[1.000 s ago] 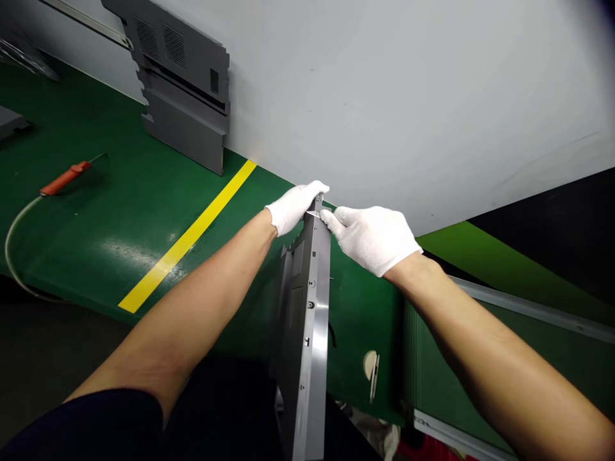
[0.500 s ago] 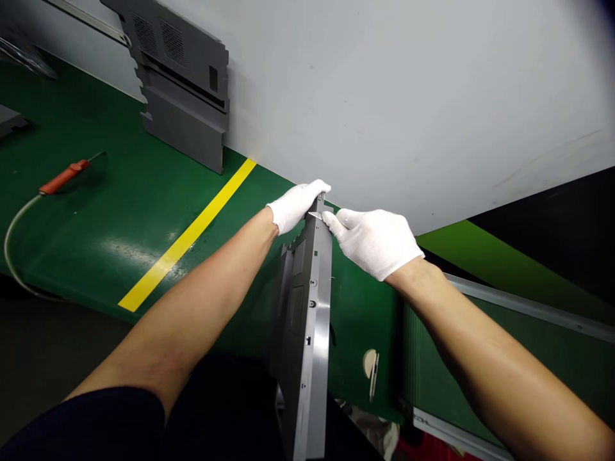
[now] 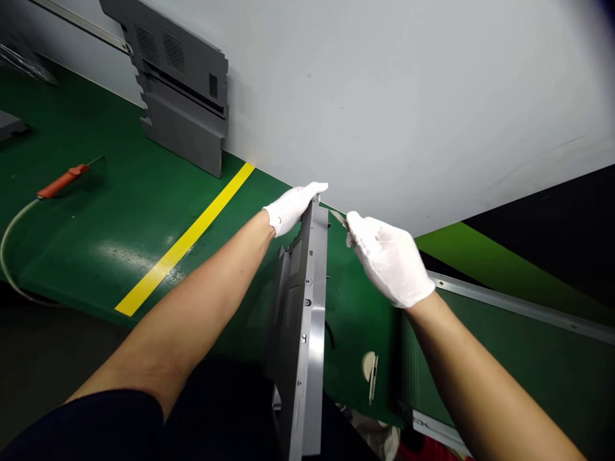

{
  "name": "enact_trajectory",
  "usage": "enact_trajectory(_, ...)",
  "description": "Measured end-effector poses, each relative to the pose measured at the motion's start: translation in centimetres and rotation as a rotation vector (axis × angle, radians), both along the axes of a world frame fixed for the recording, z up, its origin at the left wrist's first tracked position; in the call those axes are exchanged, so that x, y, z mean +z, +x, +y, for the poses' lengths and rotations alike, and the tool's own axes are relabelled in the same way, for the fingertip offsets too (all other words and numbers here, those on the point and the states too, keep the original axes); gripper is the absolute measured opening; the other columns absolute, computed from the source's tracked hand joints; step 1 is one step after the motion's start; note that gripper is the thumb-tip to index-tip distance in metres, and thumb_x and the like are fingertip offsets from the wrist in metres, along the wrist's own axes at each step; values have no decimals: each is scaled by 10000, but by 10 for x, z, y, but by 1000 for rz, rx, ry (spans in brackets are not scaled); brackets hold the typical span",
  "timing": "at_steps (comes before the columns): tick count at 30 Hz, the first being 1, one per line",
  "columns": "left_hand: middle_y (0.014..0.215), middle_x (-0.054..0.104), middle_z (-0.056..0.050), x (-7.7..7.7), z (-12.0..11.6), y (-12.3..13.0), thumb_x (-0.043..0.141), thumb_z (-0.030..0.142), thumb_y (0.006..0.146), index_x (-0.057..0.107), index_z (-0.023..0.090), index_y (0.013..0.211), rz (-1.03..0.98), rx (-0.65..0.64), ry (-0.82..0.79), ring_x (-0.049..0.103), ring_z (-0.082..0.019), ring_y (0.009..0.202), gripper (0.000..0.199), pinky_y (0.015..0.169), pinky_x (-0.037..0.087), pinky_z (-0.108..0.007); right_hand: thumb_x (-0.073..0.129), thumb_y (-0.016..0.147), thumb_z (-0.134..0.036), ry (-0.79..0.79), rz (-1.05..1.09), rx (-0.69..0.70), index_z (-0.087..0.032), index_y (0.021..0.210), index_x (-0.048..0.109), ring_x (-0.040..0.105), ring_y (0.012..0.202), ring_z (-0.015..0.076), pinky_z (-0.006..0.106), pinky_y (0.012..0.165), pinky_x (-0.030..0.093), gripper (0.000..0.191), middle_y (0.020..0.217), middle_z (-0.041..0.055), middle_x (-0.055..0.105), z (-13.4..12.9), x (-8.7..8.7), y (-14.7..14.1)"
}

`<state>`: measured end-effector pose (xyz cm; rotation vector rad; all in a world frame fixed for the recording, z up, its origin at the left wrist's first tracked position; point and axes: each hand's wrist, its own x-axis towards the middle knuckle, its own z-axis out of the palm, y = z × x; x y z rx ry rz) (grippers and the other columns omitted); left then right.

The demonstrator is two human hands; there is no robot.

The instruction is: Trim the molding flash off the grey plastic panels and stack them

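Observation:
A long grey plastic panel [image 3: 314, 320] stands on its edge, its narrow side with small holes and clips facing up. My left hand [image 3: 294, 206], in a white glove, grips the panel's far end, thumb over the top. To the right of the panel, my gloved right hand [image 3: 391, 259] is closed on a small knife with a thin pointed blade [image 3: 339, 219]; the handle is hidden in the fist. The blade tip points toward the panel's far end and stands a little apart from it.
Another grey panel [image 3: 185, 89] with vents leans on the white wall [image 3: 384, 96]. On the green bench [image 3: 110, 224] are a yellow tape stripe [image 3: 185, 240], an orange-handled corded tool [image 3: 62, 182] and a round cream piece with a slim tool [image 3: 371, 371]. A metal-edged conveyor [image 3: 504, 301] lies right.
My right hand has moved right, drawing the blade off the panel's edge and turning slightly. My left hand keeps its hold, and the panel has barely shifted left.

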<state>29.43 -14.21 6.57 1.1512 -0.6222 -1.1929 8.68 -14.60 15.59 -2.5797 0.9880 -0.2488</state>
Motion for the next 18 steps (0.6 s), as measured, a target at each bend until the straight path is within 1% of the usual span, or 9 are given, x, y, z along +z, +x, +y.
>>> enact_trajectory(2, 719, 506, -26, 0, 3, -1, 748, 554, 833, 553, 212, 675, -23, -22, -50, 523, -233, 812, 425, 800, 380, -361, 297, 1026, -684, 159, -139, -98, -246, 769, 606, 486, 601, 167, 320, 627, 419, 594, 622, -5, 517, -1, -1, -2)
enact_trajectory(4, 770, 516, -12, 2, 8, -4, 761, 532, 835, 567, 210, 724, -18, -81, -101, 510, -202, 801, 392, 788, 381, -341, 352, 1005, -710, 291, -208, -149, -240, 720, 584, 462, 563, 158, 317, 607, 412, 596, 568, -21, 479, 0, -3, -3)
enact_trajectory(6, 839, 528, 1, 4, 15, -6, 771, 457, 839, 607, 213, 829, 13, -134, -148, 506, -170, 793, 294, 779, 397, -321, 396, 993, -712, 371, -234, -172, -234, 721, 592, 457, 547, 152, 308, 589, 407, 583, 549, -28, 481, 2, -5, -4)
enact_trajectory(8, 978, 557, -11, 4, 22, -7, 798, 348, 808, 645, 222, 985, 38, -147, -194, 537, -160, 874, 266, 834, 427, -312, 408, 993, -701, 406, -240, -198, -232, 732, 602, 459, 535, 151, 301, 567, 404, 571, 543, -27, 493, 2, -5, -5)
enact_trajectory(11, 1277, 520, -53, 3, 30, -5, 832, 228, 730, 627, 258, 1214, 61, -183, -240, 568, -174, 1036, 526, 968, 443, -346, 391, 1000, -688, 422, -236, -239, -238, 744, 612, 452, 516, 155, 301, 543, 400, 563, 535, -24, 493, -3, -4, -6)
enact_trajectory(13, 1375, 469, -66, 3, 34, -1, 839, 201, 701, 600, 287, 1290, 66, -238, -255, 579, -184, 1062, 641, 999, 444, -376, 375, 1004, -682, 430, -234, -257, -243, 753, 617, 447, 507, 159, 304, 535, 400, 561, 530, -22, 492, -9, -3, -4)
enact_trajectory(15, 1348, 488, -60, 3, 36, 3, 830, 191, 699, 613, 283, 1266, 52, -272, -271, 577, -186, 1060, 614, 987, 442, -367, 381, 1002, -679, 429, -223, -253, -246, 756, 617, 447, 504, 162, 305, 530, 399, 551, 531, -21, 494, -14, -2, -1)
enact_trajectory(16, 1294, 518, -52, 4, 36, 4, 815, 194, 715, 634, 266, 1213, 38, -269, -276, 570, -183, 1052, 535, 965, 440, -348, 390, 999, -677, 421, -214, -243, -246, 753, 614, 449, 504, 163, 304, 526, 396, 545, 533, -20, 496, -16, -2, 2)
enact_trajectory(18, 1126, 570, -30, 4, 34, 5, 766, 241, 786, 661, 230, 1050, 26, -225, -270, 553, -169, 992, 284, 890, 432, -308, 402, 994, -675, 397, -187, -217, -243, 747, 605, 457, 510, 166, 302, 523, 394, 537, 537, -17, 500, -20, -2, 7)
